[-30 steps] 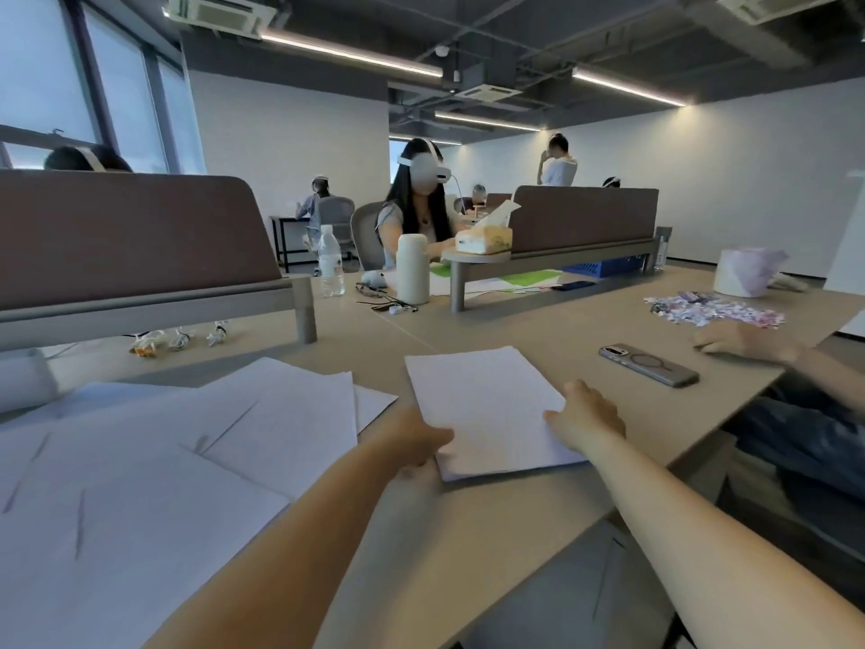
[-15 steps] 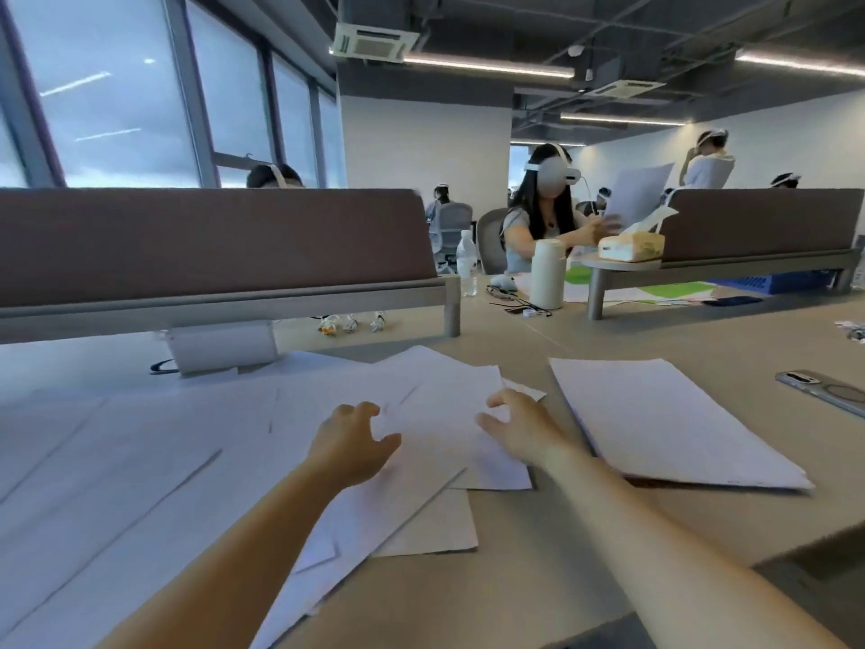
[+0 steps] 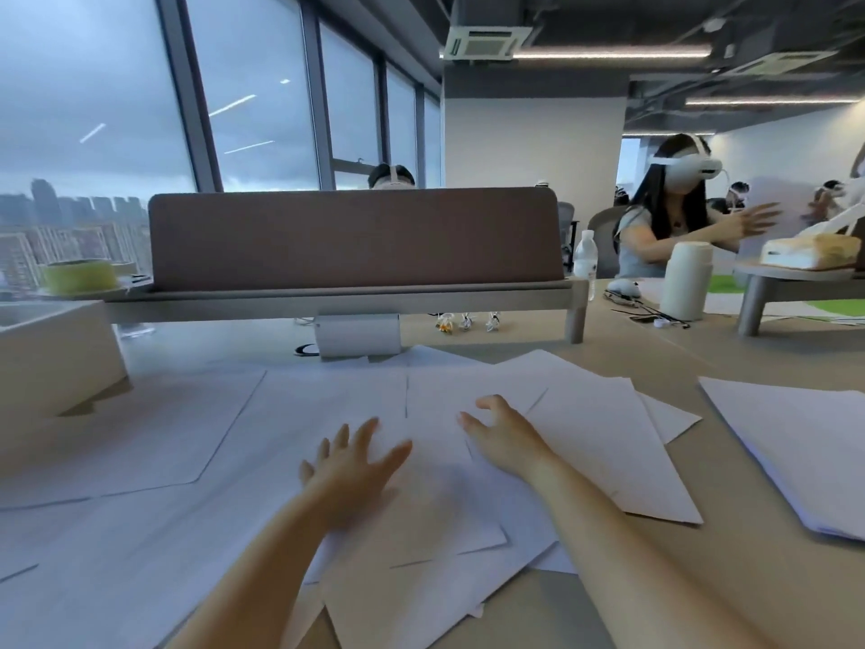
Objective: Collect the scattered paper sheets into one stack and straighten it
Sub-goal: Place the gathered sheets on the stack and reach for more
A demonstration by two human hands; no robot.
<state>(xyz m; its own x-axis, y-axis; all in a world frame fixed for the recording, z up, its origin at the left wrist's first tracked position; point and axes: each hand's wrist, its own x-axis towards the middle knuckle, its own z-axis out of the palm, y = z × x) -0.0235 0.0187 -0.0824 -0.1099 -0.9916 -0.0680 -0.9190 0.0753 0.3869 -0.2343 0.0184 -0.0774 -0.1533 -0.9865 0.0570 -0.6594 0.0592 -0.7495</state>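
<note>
Both hands have left the small stack [image 3: 795, 442] near the right edge of the desk [image 3: 730, 353] for the scattered sheets [image 3: 599, 428] at its middle, left hand [image 3: 355, 466] flat with fingers [image 3: 367, 433] spread, right hand [image 3: 503, 437] open, gripping nothing: gathering likely resumes.

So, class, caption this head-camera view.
Left hand and right hand reach across scattered white paper sheets on a beige table.

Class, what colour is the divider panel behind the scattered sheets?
The divider panel is brown; head view.
</note>
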